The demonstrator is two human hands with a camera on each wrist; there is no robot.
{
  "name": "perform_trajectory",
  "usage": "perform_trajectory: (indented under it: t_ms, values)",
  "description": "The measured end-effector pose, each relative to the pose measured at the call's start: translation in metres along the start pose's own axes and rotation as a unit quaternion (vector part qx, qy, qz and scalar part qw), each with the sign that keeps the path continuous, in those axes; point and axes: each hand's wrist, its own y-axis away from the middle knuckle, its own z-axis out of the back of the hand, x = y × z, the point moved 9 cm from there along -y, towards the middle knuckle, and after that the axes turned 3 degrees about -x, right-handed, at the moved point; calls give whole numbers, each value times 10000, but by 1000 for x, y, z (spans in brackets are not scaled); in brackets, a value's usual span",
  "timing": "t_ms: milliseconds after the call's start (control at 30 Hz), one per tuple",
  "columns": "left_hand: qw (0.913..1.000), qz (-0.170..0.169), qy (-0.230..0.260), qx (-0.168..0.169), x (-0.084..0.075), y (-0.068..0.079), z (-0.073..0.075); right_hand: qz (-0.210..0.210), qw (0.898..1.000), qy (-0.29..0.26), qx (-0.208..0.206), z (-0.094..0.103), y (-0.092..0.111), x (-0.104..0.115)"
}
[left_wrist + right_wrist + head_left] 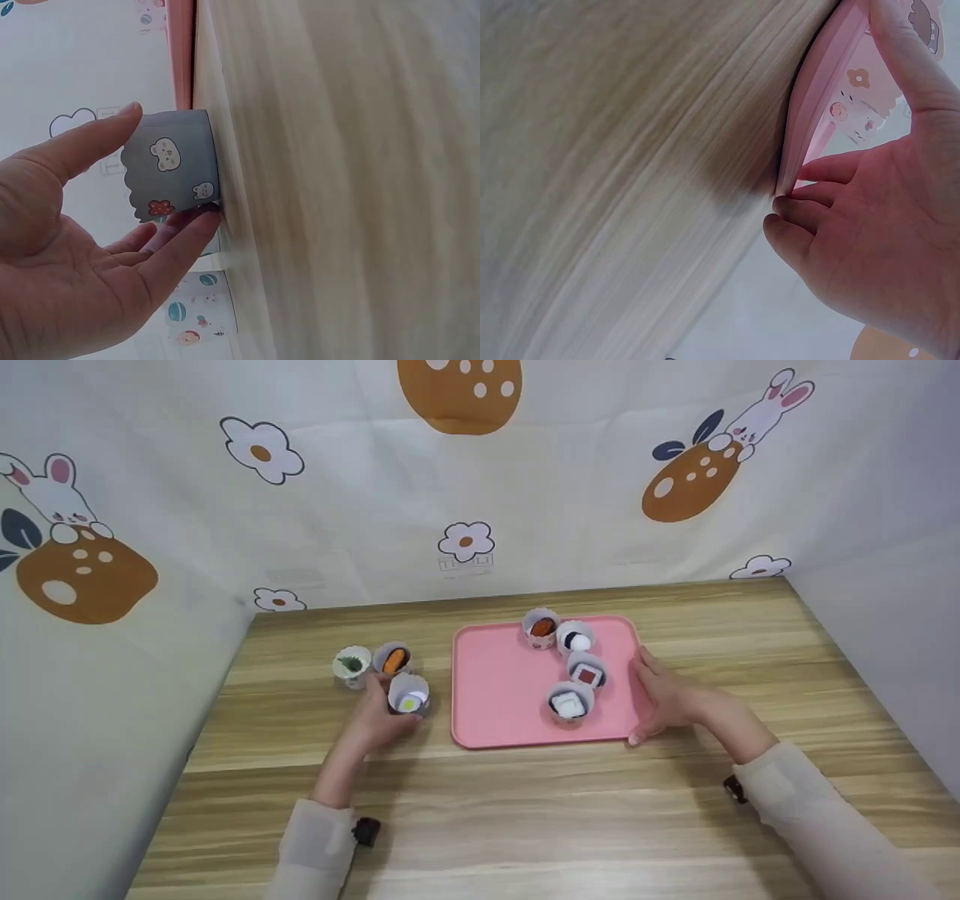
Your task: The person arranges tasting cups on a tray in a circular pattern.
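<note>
My left hand (373,723) holds a scalloped paper cup (409,695) left of the pink tray (491,682), thumb on one side and fingers on the other. A white piece with a yellow centre lies in that cup. In the left wrist view the cup (176,161) shows printed bears and its base is at the tabletop. Just behind stand a cup with an orange-topped toy sushi piece (394,660) and a cup with a green leafy piece (352,665). My right hand (664,694) rests spread against the tray's right edge, fingertips touching the rim (810,112).
On the tray's right half several paper cups hold toy sushi: a reddish-brown piece (541,628), a black-and-white piece (576,640), a red-centred roll (587,674) and a white piece (568,705). A printed cloth (360,525) hangs behind the wooden table (525,817).
</note>
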Motion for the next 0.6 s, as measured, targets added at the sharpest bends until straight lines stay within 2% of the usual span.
perform_trajectory:
  t_ms: [200,433,600]
  values:
    - [9992,1,-386,120,-3,-4,-5,-118,9999,-90,32,-1,-1,-2]
    - [9988,65,-461,140,-7,-6,-6,-82,10000,-15,52,-2,-2,-2]
    - [9984,-16,-560,90,-14,-6,-6,-107,9999,53,59,-1,-1,-2]
